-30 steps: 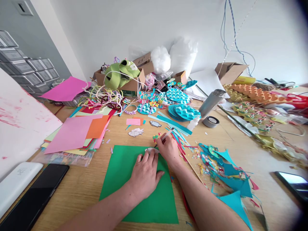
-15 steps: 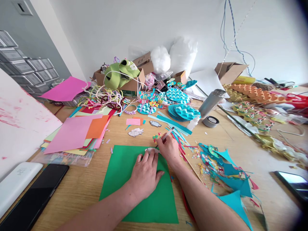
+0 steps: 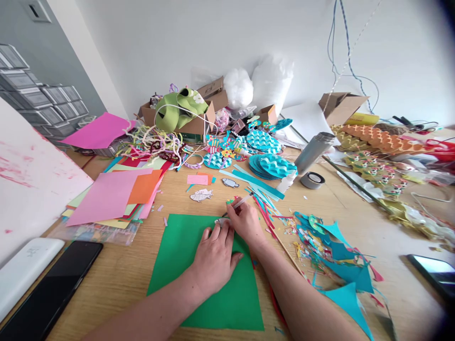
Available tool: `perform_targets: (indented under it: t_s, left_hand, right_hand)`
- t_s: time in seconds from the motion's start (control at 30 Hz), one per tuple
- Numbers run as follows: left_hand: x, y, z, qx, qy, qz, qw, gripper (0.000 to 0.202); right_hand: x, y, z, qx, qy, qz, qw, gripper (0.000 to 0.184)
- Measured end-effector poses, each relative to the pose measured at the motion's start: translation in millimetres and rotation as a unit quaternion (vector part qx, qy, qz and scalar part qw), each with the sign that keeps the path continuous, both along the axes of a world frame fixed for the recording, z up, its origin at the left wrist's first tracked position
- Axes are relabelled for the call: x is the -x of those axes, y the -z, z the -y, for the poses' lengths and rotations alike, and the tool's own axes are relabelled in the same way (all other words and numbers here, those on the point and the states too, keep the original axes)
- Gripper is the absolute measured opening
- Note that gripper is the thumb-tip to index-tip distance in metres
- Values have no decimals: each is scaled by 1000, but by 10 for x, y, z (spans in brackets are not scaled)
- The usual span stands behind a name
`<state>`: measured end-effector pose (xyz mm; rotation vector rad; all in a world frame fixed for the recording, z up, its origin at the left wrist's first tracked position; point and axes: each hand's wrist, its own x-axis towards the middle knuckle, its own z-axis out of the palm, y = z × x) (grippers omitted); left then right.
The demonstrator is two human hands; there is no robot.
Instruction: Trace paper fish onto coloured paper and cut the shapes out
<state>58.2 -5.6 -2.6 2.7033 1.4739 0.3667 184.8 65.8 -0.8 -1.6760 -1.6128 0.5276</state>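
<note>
At frame centre, the right hand point(image 3: 245, 221) pinches a pen point(image 3: 239, 203), now tilted flatter and shifted slightly left compared with a second ago. The left hand point(image 3: 214, 258) stays flat, fingers spread, pinning a small paper fish point(image 3: 221, 221) at the green sheet point(image 3: 185, 265)'s top edge.

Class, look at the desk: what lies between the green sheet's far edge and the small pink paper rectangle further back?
In the head view, a paper fish cut-out lies on bare wood between the green sheet and the pink rectangle, with a few paper scraps to its left.
</note>
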Motion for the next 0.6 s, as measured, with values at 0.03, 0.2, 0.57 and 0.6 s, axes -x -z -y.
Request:
perform_targets:
  t_s: [0.03, 0.2, 0.57, 0.6]
  left_hand:
    - [1, 3, 0, -1, 0, 0, 1000, 55]
    - [3, 12, 2, -3, -1, -2, 1000, 56]
    - [1, -1, -1, 1, -2, -5, 1000, 55]
    - [2, -2, 1, 1, -2, -5, 1000, 55]
  right_hand:
    - [-1, 3, -1, -3, -1, 2, 1000, 20]
    - [0, 9, 1, -5, -1, 9, 1000, 19]
    - [13, -28, 15, 10, -8, -5, 1000, 19]
    - [10, -28, 12, 8, -7, -8, 1000, 19]
